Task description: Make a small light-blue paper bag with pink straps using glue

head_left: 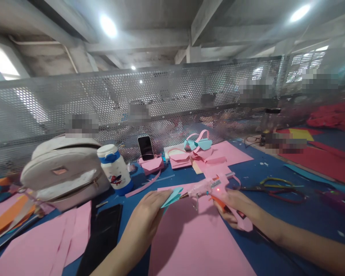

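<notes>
Tabletop (253,170), left fingers (157,198) pinching paper (171,197), right fingers (229,220) gripping glue gun (201,188)

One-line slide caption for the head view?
Right hand points a glue gun at folded blue paper in the left hand, above a pink sheet.

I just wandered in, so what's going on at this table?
Someone is working at a blue table with both hands. Their left hand holds a folded light-blue paper; their right hand grips a pink glue gun, its nozzle at or very near the paper's edge. A large pink sheet lies below. Beyond it are what look like small pink paper bags.
</notes>
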`<state>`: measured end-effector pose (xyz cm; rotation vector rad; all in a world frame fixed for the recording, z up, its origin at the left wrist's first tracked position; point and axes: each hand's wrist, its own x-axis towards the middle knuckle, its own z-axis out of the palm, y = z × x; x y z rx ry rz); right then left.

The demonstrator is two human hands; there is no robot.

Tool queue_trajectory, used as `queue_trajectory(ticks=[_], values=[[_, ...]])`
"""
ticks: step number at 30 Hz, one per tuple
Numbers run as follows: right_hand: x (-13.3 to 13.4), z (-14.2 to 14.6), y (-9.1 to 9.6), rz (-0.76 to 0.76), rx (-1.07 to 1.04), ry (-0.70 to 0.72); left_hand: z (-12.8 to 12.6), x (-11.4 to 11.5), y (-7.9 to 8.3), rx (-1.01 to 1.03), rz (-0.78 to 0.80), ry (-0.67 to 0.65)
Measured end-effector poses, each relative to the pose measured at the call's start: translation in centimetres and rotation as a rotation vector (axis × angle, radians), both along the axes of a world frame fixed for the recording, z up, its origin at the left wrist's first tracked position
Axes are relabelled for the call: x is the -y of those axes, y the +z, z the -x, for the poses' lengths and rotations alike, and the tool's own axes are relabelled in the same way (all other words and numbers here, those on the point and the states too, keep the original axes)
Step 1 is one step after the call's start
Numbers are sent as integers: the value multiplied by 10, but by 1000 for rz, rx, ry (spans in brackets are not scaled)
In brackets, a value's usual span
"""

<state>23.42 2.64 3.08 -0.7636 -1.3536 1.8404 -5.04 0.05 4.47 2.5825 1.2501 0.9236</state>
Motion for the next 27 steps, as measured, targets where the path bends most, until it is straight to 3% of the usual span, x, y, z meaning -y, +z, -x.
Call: queue_trajectory(ticks=[16, 27], values=[[-5, -2, -12, 15, -36, 20, 0, 0, 2, 17, -70, -1], [-3, 1, -1, -21, -18, -6, 0, 1, 3, 24, -142, -6]])
